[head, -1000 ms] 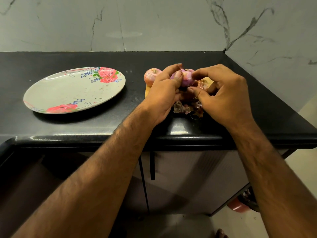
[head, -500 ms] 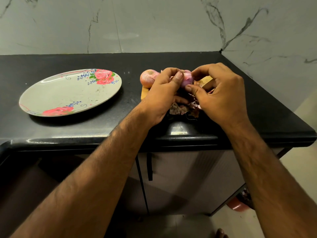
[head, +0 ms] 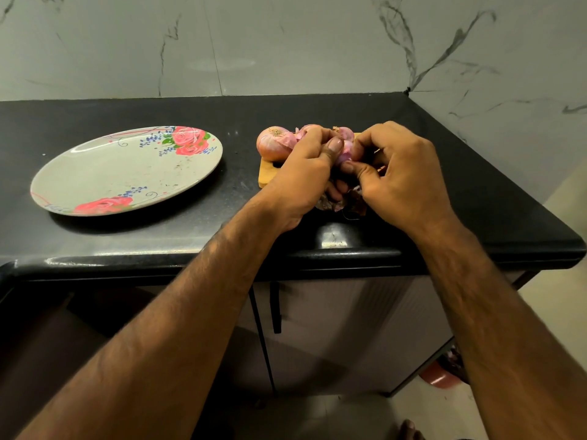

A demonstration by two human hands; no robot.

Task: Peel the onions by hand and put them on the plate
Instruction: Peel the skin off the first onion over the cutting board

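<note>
My left hand [head: 306,173] grips a small pink onion [head: 345,154] above the wooden board [head: 266,174], its thumb lying over the top. My right hand [head: 398,174] pinches at the same onion from the right with thumb and forefinger. Most of that onion is hidden between the fingers. An unpeeled onion [head: 273,142] sits on the board's left end, and another onion [head: 346,132] shows behind my fingers. Torn brown skins [head: 336,203] lie under my hands. The floral plate [head: 104,176] stands at the left with no onions on it.
The black counter [head: 492,198] ends at a rounded front edge just below my wrists and at a corner on the right. Marble walls close the back and right. A cabinet with a dark handle [head: 275,308] is beneath, and a red object [head: 440,377] lies on the floor.
Both hands have stayed on the onion and drawn closer together around it, the thumbs shifting over its surface. The plate and the other onions have not moved.
</note>
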